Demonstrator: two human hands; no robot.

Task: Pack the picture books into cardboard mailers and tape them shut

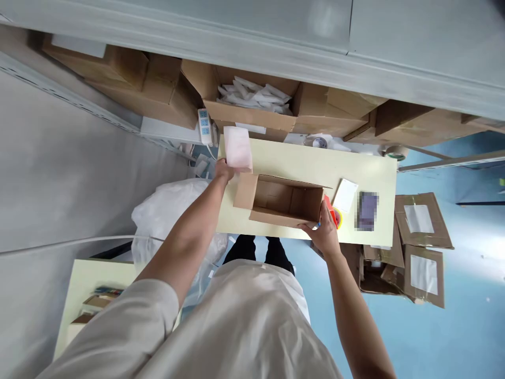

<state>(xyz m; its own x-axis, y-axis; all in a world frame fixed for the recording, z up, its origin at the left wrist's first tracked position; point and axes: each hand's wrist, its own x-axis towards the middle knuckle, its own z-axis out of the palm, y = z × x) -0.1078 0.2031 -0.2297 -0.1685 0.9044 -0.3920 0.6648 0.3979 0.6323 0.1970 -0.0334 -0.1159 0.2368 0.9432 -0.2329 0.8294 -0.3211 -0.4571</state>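
Note:
An open cardboard box [272, 215] lies on the pale yellow table, its inside facing up and a flap out at the left end. My right hand [324, 231] is closed on the box's right end, thumb along the near edge. Just beyond those fingers is a red tape dispenser [330, 209] with a yellow-rimmed roll; whether the hand touches it I cannot tell. At the table's left edge my left hand [224, 169] grips a pale pink, soft-looking packet [238, 147] by its lower end. The fingers under that packet are mostly hidden.
A white pad [345, 195] and a blurred-out dark object [366, 210] lie right on the table [300, 158]. Behind stands a carton [248, 109] of white packets, below a grey shelf [236, 31]. Flattened cartons [422, 221] lie right; a plastic bag [158, 210] sits left.

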